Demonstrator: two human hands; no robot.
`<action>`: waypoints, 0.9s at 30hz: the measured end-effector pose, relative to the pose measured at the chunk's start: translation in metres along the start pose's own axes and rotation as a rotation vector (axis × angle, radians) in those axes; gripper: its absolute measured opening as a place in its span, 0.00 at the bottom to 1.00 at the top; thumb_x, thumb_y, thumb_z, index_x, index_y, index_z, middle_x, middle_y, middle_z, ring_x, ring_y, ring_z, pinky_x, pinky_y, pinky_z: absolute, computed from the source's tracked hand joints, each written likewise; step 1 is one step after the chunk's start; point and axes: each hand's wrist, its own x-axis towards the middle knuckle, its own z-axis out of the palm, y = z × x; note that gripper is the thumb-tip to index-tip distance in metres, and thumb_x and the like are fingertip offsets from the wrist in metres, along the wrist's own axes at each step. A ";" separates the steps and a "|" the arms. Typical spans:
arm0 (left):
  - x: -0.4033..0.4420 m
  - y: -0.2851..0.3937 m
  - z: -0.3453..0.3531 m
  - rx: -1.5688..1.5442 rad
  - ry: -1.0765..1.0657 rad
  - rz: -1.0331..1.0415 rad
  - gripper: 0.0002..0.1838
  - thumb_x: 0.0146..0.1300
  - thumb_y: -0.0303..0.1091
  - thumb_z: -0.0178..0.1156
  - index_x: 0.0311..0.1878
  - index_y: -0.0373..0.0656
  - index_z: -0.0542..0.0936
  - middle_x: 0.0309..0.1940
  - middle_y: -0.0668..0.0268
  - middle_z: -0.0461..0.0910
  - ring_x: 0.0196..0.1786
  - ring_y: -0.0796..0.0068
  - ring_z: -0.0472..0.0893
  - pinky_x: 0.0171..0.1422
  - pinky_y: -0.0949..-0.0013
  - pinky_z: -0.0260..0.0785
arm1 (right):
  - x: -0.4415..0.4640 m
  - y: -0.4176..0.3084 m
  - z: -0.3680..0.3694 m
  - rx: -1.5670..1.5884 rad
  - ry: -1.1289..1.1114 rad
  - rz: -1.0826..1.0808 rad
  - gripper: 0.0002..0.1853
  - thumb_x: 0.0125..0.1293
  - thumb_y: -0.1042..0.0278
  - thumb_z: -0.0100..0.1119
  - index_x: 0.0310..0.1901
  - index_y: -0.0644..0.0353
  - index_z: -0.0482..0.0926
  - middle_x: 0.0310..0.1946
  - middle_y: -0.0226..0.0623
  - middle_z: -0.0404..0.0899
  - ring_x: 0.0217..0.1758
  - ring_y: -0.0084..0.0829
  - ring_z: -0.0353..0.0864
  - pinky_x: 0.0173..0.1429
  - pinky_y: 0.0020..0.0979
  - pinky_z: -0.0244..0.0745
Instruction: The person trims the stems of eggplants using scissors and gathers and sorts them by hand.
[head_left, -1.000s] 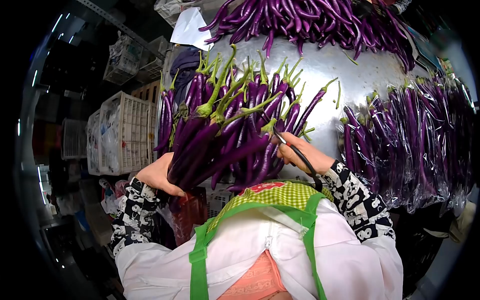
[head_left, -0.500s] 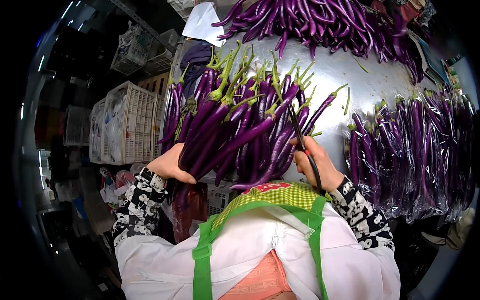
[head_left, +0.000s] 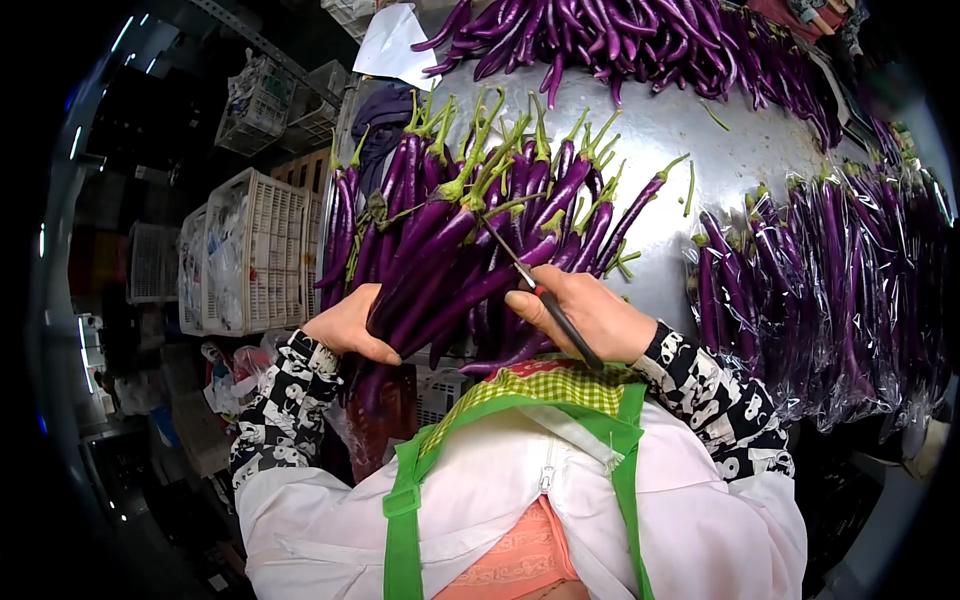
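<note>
My left hand (head_left: 350, 325) is closed around the lower ends of a few long purple eggplants (head_left: 425, 265), their green stems pointing up and away from me. In my right hand (head_left: 598, 312) are scissors (head_left: 562, 318) with black and red handles, the blades pointing up and left to the stem ends of the held eggplants. Whether the blades touch a stem I cannot tell. Behind and beside the held ones, more loose eggplants (head_left: 570, 195) lie with long green stems on the metal table (head_left: 655, 245).
A big heap of eggplants (head_left: 620, 40) covers the table's far side. Eggplants in clear plastic bags (head_left: 815, 290) lie to the right. White plastic crates (head_left: 255, 250) stand at the left. White paper (head_left: 398, 45) and dark cloth (head_left: 385, 125) lie at the table's far left corner.
My right hand has moved left with the scissors, from beside the loose eggplants to the stems of the held ones. My left hand keeps its grip in nearly the same place.
</note>
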 end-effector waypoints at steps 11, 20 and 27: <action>-0.003 0.002 -0.005 0.116 0.005 0.012 0.44 0.36 0.32 0.76 0.62 0.34 0.72 0.53 0.65 0.78 0.55 0.76 0.74 0.65 0.70 0.63 | -0.004 0.026 0.014 -0.018 0.157 -0.112 0.20 0.70 0.54 0.58 0.33 0.66 0.73 0.16 0.50 0.73 0.19 0.46 0.77 0.27 0.41 0.70; -0.006 0.008 0.000 0.163 0.085 0.026 0.46 0.36 0.30 0.75 0.65 0.36 0.69 0.54 0.64 0.77 0.57 0.75 0.73 0.67 0.68 0.62 | -0.013 0.019 -0.017 -0.170 0.220 -0.144 0.24 0.65 0.47 0.62 0.42 0.64 0.72 0.26 0.46 0.74 0.29 0.48 0.77 0.35 0.44 0.70; -0.003 0.010 0.006 0.242 0.063 0.055 0.41 0.37 0.30 0.74 0.60 0.35 0.71 0.49 0.64 0.78 0.52 0.75 0.74 0.64 0.67 0.65 | 0.001 0.016 -0.012 -0.124 0.179 -0.194 0.24 0.66 0.45 0.60 0.41 0.63 0.72 0.24 0.42 0.70 0.28 0.47 0.75 0.35 0.44 0.69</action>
